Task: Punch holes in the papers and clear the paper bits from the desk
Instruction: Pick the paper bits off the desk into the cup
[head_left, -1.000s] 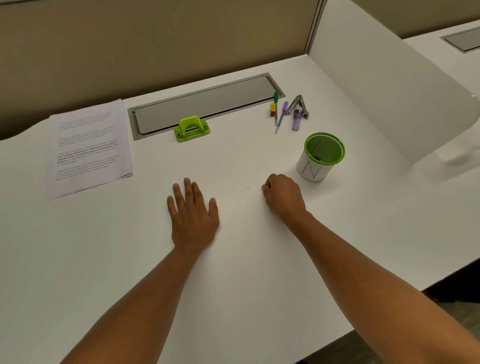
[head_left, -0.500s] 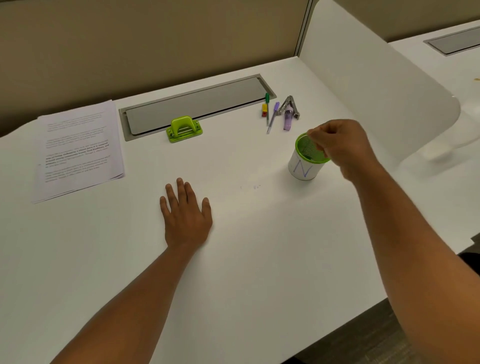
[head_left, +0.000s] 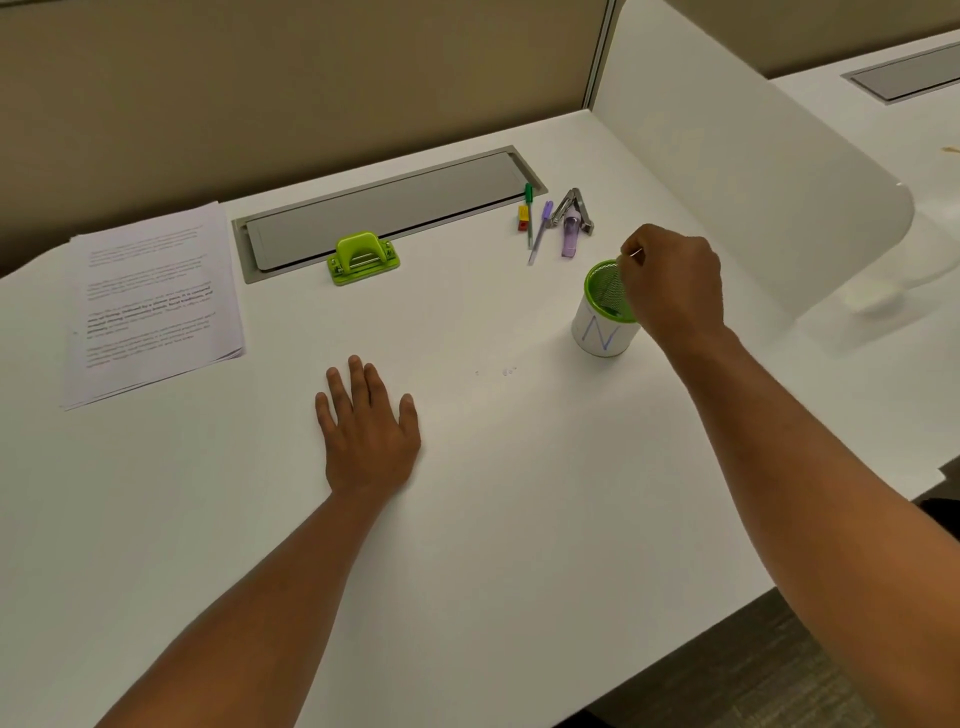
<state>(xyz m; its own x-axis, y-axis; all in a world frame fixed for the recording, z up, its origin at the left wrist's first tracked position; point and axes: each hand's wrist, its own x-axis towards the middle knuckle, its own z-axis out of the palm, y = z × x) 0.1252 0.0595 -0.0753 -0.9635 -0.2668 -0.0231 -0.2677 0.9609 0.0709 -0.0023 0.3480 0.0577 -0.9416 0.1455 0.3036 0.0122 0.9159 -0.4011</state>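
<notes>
My left hand (head_left: 369, 431) lies flat on the white desk (head_left: 519, 519), fingers straight. My right hand (head_left: 672, 283) hovers over the green-rimmed white cup (head_left: 597, 332), which is marked with an N. Its fingertips pinch a tiny white paper bit (head_left: 636, 253) above the cup's mesh opening. A few more paper bits (head_left: 506, 371) lie on the desk between my hands. The green hole punch (head_left: 363, 258) sits at the back, beside the grey cable tray lid. The stack of printed papers (head_left: 150, 301) lies at the left.
Pens (head_left: 537, 228), a small red and yellow block (head_left: 522, 218) and a metal staple remover with a purple item (head_left: 571, 221) lie behind the cup. A white curved divider (head_left: 753, 171) rises at the right. The desk's front edge runs at the lower right.
My right hand lifted from the desk's middle, fingers pinched, and moved right to above the cup. The left hand stayed flat in place.
</notes>
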